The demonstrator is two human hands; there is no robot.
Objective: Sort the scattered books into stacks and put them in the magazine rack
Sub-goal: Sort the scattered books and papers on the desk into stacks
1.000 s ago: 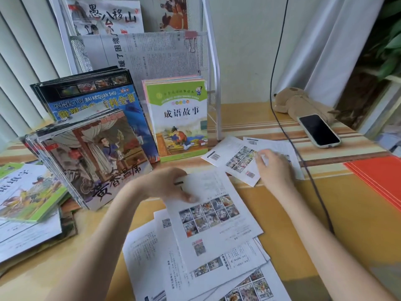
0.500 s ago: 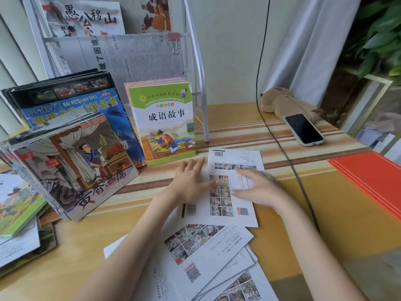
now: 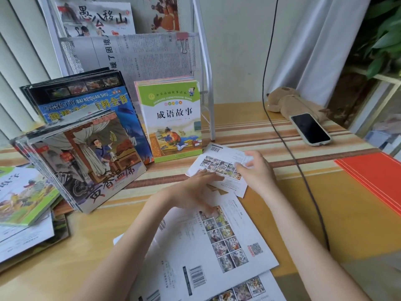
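Observation:
A thin white booklet [image 3: 217, 162] lies back cover up on the wooden table, just in front of the green book [image 3: 173, 118]. My right hand [image 3: 255, 172] grips its right edge. My left hand [image 3: 195, 189] rests flat with fingers spread, touching that booklet's lower edge and the fanned pile of white booklets [image 3: 206, 246] below. The green book, a blue encyclopedia stack [image 3: 86, 103] and a picture-book stack [image 3: 86, 161] lean at the foot of the white wire magazine rack [image 3: 205, 61], which holds newspapers and books.
A loose heap of books [image 3: 23, 205] lies at the left edge. At the back right are a phone [image 3: 310, 129] and a plush toy [image 3: 286, 101]. A black cable [image 3: 288, 153] crosses the table. A red folder [image 3: 377, 177] sits at the right.
The small white booklet has turned and slid away from me toward the green book. My right hand went with it, and my left hand has spread lower, over the fanned pile.

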